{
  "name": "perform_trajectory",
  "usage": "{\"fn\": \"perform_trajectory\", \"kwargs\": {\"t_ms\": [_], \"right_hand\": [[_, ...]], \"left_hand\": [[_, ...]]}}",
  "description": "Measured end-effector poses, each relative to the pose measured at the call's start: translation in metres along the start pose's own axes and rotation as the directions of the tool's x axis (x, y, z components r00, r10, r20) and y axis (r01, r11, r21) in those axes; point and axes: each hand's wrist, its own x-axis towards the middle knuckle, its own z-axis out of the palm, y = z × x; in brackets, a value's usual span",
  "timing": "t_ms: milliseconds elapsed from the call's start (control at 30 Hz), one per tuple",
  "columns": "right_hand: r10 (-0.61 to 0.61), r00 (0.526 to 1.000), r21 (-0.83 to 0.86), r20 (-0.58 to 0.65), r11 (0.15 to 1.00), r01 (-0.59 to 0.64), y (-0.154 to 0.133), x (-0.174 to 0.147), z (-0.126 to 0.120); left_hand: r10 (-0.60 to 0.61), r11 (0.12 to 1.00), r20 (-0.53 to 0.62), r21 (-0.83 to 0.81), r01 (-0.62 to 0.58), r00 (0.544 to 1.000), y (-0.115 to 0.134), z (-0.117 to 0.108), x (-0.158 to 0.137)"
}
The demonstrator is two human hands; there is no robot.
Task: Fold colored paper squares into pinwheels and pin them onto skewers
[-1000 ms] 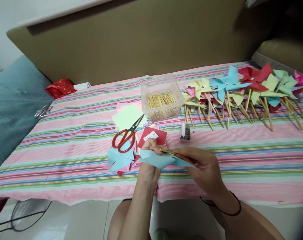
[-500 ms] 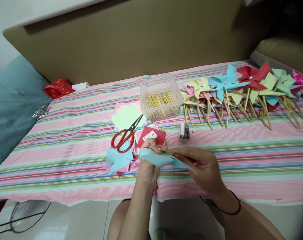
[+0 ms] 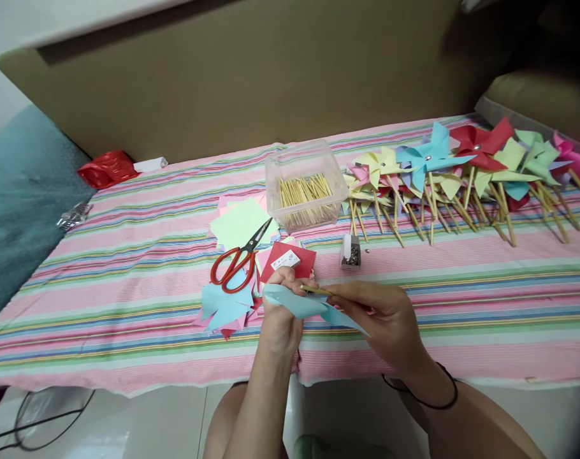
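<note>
Between my hands is a light blue paper pinwheel (image 3: 294, 302), held low over the near edge of the striped cloth. My left hand (image 3: 281, 319) is closed on the paper from the left, its fingers bent behind the blades. A short wooden stick (image 3: 316, 290) lies level against the pinwheel's far side. My right hand (image 3: 385, 312) pinches this stick between thumb and fingers, and one blue blade reaches under that hand. The stick's left end is by my left fingertips; whether it is joined to the paper I cannot tell.
Red-handled scissors (image 3: 233, 262) lie across paper sheets (image 3: 237, 223) and cut blue paper (image 3: 227, 299). Behind stands a clear plastic box (image 3: 309, 220) of sticks. A small box of pins (image 3: 350, 252) sits near my right hand. Finished pinwheels (image 3: 428, 158) fill the right side.
The whole view has shifted slightly. My hands keep nearly the same hold on the pinwheel and stick, with the stick turned only a little.
</note>
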Motion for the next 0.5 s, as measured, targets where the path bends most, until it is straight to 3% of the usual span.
{"fn": "perform_trajectory", "kwargs": {"t_ms": [500], "right_hand": [[-0.005,1.0,-0.003,-0.006,1.0,0.005,-0.0013,0.0011,0.0034]], "left_hand": [[-0.023,0.999,-0.029,-0.043,0.021,0.999,-0.0014,0.0007,-0.0026]]}}
